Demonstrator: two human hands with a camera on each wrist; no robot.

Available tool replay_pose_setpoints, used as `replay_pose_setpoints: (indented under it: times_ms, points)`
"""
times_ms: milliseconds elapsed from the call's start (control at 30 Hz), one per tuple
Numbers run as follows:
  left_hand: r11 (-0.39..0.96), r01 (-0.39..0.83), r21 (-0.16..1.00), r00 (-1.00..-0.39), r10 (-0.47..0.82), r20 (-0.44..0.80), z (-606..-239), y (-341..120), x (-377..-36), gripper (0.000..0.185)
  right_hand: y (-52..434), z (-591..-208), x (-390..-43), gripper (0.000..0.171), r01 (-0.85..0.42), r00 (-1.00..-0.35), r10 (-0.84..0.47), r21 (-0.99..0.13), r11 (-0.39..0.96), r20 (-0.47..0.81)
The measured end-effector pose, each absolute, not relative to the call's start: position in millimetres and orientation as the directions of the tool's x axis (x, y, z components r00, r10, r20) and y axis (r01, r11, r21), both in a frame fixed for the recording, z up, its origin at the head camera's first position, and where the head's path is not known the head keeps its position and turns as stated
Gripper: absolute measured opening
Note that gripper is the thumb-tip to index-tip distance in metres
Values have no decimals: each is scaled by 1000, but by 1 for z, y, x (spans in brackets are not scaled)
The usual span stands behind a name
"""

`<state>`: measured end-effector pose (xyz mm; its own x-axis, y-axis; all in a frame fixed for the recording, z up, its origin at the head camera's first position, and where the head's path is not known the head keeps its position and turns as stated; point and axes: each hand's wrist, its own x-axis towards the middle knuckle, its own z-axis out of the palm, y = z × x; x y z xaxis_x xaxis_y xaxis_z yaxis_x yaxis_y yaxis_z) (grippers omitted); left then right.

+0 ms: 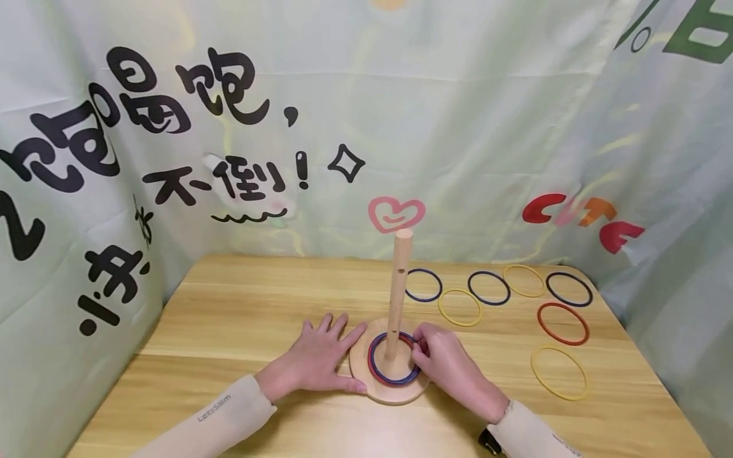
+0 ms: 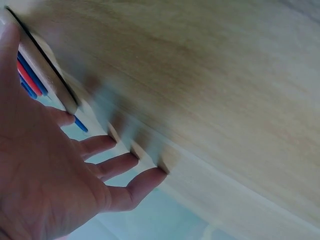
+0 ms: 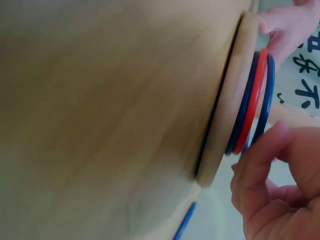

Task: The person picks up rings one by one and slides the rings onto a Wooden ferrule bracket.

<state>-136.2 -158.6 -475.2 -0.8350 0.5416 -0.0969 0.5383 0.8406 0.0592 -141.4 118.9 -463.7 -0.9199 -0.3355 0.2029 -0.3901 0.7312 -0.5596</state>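
Note:
My left hand [image 1: 321,356] lies with its fingers spread, thumb and index finger against the edge of a round wooden base [image 1: 395,395]. From that base rises an upright wooden peg [image 1: 399,286]. Around the peg's foot is a small stack: a dark blue ring [image 3: 242,110] lowest, a red ring [image 3: 258,95] on it, and another blue ring [image 3: 271,82] uppermost. At the base's right side, my right hand [image 1: 449,362] pinches the uppermost blue ring between thumb and fingers. In the right wrist view this ring is tilted slightly away from the red one.
Loose rings lie flat on the right side of the wooden table [image 1: 240,299]. Among them are a red ring [image 1: 569,344], a blue ring [image 1: 492,304], a yellow ring [image 1: 460,326] and several others. A printed curtain [image 1: 321,95] hangs behind and beside the table.

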Motion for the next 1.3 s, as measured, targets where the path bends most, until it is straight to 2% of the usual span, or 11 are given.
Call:
replay_pose_setpoints:
  times_ms: [233,400,567,667,833,1033,1300]
  points:
    - [835,545,78,-831,550,-82,-474,-158,-136,118,130,-459,-147,7,-331,-939,-315,-619,713,138]
    - [841,536,68,-839,540,-63,-476,-159,-136,119,150,-458,-155,3,-344,-936,-302,-648,679,180]
    - [837,544,55,-835,547,-64,-477,-161,-133,119,171,-463,-164,9,-248,-964,-236,-723,645,120]
    - [835,548,52,-833,550,-64,-477,-161,-131,118,181,-464,-170,14,-172,-981,-186,-731,661,62]
    - [829,557,45,-829,558,-24,-477,-162,-131,117,193,-464,-181,20,-120,-990,-138,-680,723,28]
    - [829,557,47,-829,559,-27,-480,-164,-130,117,197,-470,-189,25,-201,-979,-190,-550,811,78]
    - [823,567,33,-823,568,-17,-478,-161,-133,116,192,-470,-194,6,-240,-970,-230,-458,856,79]
